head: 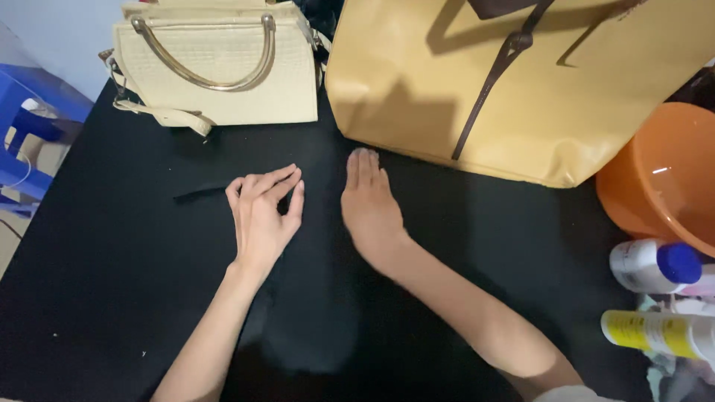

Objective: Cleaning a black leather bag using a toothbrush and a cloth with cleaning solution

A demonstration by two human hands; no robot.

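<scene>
A: Left hand first. The fingers are curled loosely, thumb and fingertips drawn close together, and nothing can be made out clamped between them. It is laid on the black cloth that covers the table.

B: And a thin dark strip is seen just left of those fingertips, lying on the cloth. Whether it is touched by the hand cannot be told; black on black, the edge is lost.

A: Over to the right hand. It is pressed flat, palm down, fingers straight and held together, nothing gripped. The fingertips are pointed at the big bag and are set just short of its lower edge.

B: That bag, the large tan tote, is stood at the far side, with a dark brown strap run down its front. Beside it, further left, a smaller cream handbag is placed, with a curved gold-coloured handle hung across its face.

A: Out at the right edge, an orange plastic basin is seen, partly cut off. Below it two bottles are laid on their sides: a white one with a blue cap, then a white and yellow one.

B: And at the far left, off the table, something of blue plastic is glimpsed.
</scene>
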